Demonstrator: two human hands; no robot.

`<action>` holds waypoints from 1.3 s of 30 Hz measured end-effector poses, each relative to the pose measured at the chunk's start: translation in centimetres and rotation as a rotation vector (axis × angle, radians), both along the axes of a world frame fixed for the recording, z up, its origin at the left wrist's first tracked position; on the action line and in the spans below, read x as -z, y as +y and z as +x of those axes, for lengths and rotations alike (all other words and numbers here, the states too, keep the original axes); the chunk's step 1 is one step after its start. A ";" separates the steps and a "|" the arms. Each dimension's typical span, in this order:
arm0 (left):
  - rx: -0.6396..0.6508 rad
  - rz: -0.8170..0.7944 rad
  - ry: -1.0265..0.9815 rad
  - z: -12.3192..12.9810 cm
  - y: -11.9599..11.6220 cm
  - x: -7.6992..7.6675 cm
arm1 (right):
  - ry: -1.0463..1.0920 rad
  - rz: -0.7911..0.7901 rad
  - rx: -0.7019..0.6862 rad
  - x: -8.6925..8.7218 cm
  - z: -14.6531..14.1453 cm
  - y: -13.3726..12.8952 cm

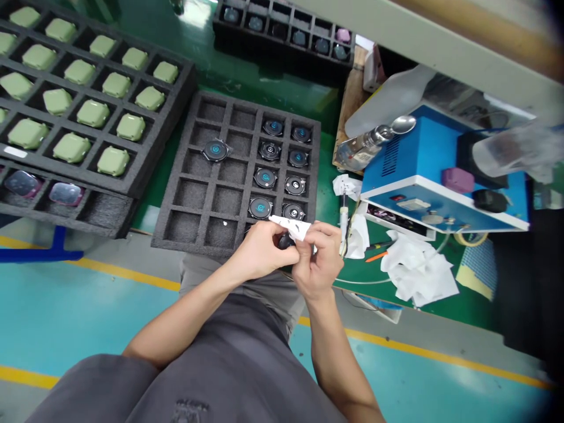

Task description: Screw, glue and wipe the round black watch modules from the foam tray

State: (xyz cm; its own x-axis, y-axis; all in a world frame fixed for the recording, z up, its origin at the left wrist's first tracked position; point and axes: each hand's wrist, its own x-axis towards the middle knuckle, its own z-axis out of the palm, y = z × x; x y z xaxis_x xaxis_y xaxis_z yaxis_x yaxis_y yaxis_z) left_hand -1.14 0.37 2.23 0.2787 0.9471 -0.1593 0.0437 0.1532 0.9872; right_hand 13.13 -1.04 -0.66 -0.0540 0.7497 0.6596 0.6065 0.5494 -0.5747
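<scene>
Over the near right corner of a dark grey foam tray, my left hand is closed around a small dark watch part, mostly hidden by my fingers. My right hand pinches a white wipe with dark smudges, laid across the top of that part. Round watch cases with blue or white marks fill the two right columns of the tray. One more watch case rests over the dividers on the left side.
Green square watch cases sit in foam trays at the left. Farther back stands another foam tray. At the right are a blue machine, a glass bottle, a syringe-like tool and crumpled wipes. A shelf edge overhangs the bench.
</scene>
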 end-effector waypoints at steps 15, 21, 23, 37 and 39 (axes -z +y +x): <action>-0.174 -0.131 -0.228 -1.5 -0.3 0.1 | 1.087 -0.623 -0.092 -5.8 1.3 3.8; -0.380 -0.050 -0.424 -2.2 -0.5 1.3 | 1.041 -0.761 -0.067 -5.8 2.0 2.2; -0.450 -0.058 -0.498 -2.2 -0.5 1.6 | 0.952 -0.992 -0.038 -4.4 2.6 0.7; -0.543 -0.062 -0.542 -1.7 0.4 1.0 | 0.460 -1.321 0.035 -2.1 7.1 5.0; -0.558 -0.064 -0.542 -1.6 0.5 1.0 | 0.463 -1.366 -0.020 -2.0 7.1 6.0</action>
